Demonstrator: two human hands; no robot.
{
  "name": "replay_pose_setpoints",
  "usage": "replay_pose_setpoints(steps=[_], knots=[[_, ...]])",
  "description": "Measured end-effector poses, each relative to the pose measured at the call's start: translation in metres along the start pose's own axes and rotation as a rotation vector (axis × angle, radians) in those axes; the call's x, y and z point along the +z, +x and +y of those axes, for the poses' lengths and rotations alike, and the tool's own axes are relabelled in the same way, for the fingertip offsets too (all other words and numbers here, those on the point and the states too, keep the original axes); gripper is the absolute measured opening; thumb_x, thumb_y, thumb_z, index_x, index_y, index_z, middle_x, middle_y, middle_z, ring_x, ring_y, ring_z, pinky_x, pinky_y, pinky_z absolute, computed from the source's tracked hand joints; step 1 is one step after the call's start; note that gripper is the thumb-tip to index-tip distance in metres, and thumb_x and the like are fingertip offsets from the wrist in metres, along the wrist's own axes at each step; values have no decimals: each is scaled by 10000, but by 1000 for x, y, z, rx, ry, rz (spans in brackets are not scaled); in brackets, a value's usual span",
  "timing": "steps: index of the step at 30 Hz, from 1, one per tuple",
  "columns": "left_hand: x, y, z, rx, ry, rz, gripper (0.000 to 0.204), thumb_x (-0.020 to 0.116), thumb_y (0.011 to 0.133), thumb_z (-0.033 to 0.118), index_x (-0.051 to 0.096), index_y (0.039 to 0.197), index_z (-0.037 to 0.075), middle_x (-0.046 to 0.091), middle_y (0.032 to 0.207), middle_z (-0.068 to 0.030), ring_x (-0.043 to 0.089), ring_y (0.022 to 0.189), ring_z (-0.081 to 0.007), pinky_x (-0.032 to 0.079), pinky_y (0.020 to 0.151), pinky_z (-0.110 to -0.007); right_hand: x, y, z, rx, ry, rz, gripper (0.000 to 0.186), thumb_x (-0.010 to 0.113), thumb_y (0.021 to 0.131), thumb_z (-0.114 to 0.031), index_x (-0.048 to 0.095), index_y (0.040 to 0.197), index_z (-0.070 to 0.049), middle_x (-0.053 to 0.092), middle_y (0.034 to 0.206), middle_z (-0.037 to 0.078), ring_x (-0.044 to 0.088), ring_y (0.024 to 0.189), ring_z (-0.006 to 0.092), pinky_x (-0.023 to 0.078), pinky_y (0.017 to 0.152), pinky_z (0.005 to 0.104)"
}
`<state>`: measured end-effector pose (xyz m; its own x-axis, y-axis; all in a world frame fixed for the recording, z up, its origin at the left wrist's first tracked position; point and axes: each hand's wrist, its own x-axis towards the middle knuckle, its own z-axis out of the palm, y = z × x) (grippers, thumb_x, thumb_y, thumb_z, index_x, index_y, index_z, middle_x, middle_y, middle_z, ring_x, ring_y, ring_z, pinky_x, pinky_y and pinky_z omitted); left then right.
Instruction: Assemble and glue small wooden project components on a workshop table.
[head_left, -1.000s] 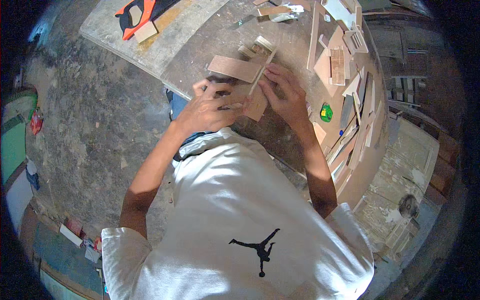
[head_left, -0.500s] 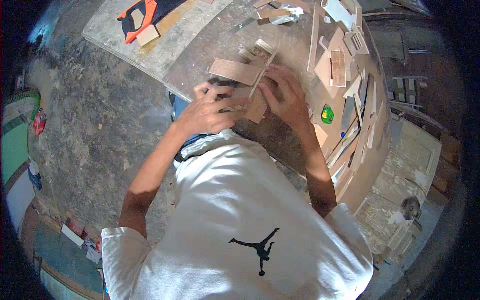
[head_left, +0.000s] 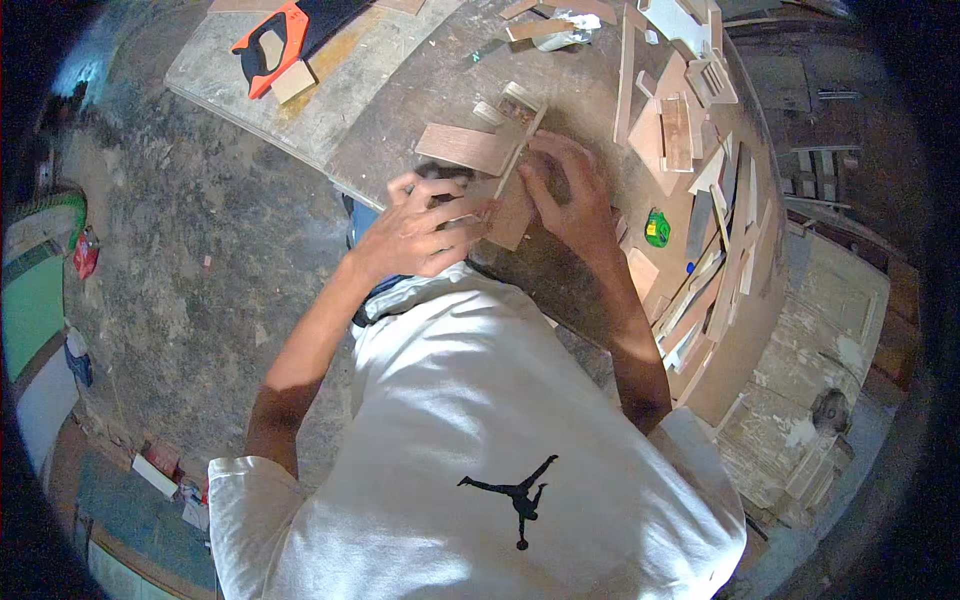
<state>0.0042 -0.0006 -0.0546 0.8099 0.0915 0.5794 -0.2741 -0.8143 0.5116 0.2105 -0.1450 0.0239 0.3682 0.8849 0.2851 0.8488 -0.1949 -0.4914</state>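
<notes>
A small wooden assembly of joined flat pieces (head_left: 468,148) is in front of me at the near edge of the worktable. It has a broad reddish-brown board, a narrow upright strip and a lower flat piece (head_left: 511,215). My left hand (head_left: 425,228) is curled against its near left side, the fingertips slightly blurred on the lower piece. On the other side, my right hand (head_left: 572,190) grips the narrow strip, thumb toward me and fingers partly hidden behind it. Something dark shows in the gap under the broad board, too shadowed to name.
An orange-and-black handsaw (head_left: 290,45) lies at the far left beside a small wood block (head_left: 293,82). To the right are a green tape measure (head_left: 656,228) and many wood offcuts (head_left: 715,260). A clear plastic bottle (head_left: 570,35) lies at the back.
Both hands stay at the wooden assembly, almost unmoved. My left fingers have shifted slightly against it, and the whole view has tilted a little.
</notes>
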Motion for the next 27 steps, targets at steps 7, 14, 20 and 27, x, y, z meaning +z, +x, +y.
replay_pose_setpoints(steps=[7,14,20,27], knots=[[-2,1,2,-10,-12,-4,301,743,784,245,753,1085,259,640,1311,64,536,1197,-219,314,989,-489,-2,3,-4,-19,-13,66,300,762,871,-68,672,1156,-53,700,1201,119,651,1153,321,494,1005,417],[-17,-3,7,-174,-77,30,170,712,845,214,756,1008,189,645,1302,10,531,1184,-272,317,1002,-478,-15,-7,-7,211,239,235,110,729,917,-40,703,1023,-29,733,1117,104,680,1058,198,511,949,336],[-38,-13,-1,-334,-80,234,184,644,904,119,710,1075,101,658,1242,-82,540,1160,-294,319,1059,-453,-22,-27,-19,619,343,415,117,702,952,-40,738,1060,-13,757,1097,86,680,1046,139,517,942,282],[-49,-17,5,-527,-75,414,193,533,1003,56,666,1137,16,656,1191,-133,560,1147,-273,380,1037,-387,-21,-54,-23,732,319,486,164,700,967,-97,730,1081,17,763,1064,110,702,1020,153,540,942,303]])
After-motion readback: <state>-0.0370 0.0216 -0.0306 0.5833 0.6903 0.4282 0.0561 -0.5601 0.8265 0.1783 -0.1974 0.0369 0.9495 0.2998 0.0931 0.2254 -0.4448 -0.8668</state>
